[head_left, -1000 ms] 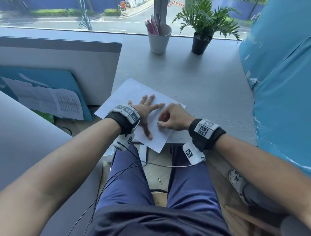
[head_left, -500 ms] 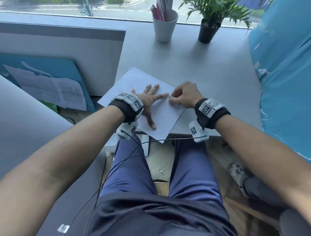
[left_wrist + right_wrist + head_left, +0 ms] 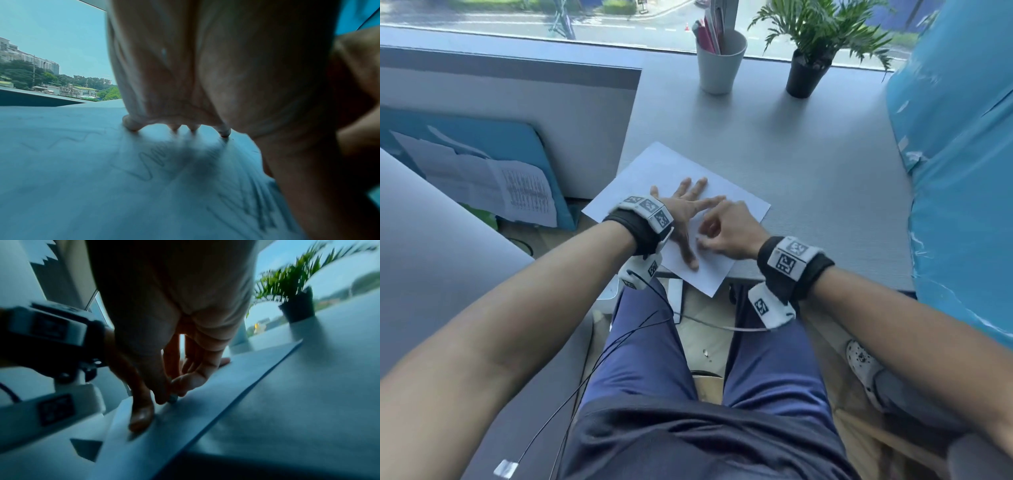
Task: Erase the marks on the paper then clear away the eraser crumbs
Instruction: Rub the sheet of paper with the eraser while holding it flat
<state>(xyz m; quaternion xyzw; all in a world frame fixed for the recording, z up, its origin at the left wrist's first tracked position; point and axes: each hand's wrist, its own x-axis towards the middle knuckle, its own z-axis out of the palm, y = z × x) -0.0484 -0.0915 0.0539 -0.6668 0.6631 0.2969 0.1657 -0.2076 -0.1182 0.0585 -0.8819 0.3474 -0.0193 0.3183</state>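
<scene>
- Nearest: dark blue trousers over both thighs, thin black cables trailing across the left leg.
- On both wrists, black bands with white blocks bearing black-and-white square code markers; no readable words on them.
- Left hand spread flat, palm down, fingers straight and splayed, pressing on the paper; fingertips planted on the sheet in the left wrist view.
- Right hand just beside the left, fingers curled, thumb and fingertips pinching a small pale eraser whose tip meets the sheet next to the left thumb.
- Paper lying skewed on the near edge of the desk, its near corner jutting past the edge above the knees.
- Pencil marks as looping scribbles under and around the left palm; not legible as words.
- Desk surface grey, matt, finely textured.
- Left of the desk, a grey partition; below it a blue board with printed sheets, print too small to read.
- Right, a large blue wrapped shape against the desk side.
- Lower right, on the wooden floor, a white perforated shoe.
- Far edge of the desk: a pale cup holding pens, and to its right a potted plant in a black pot.
- Beyond, a window onto a street with greenery; buildings and trees in the left wrist view.
</scene>
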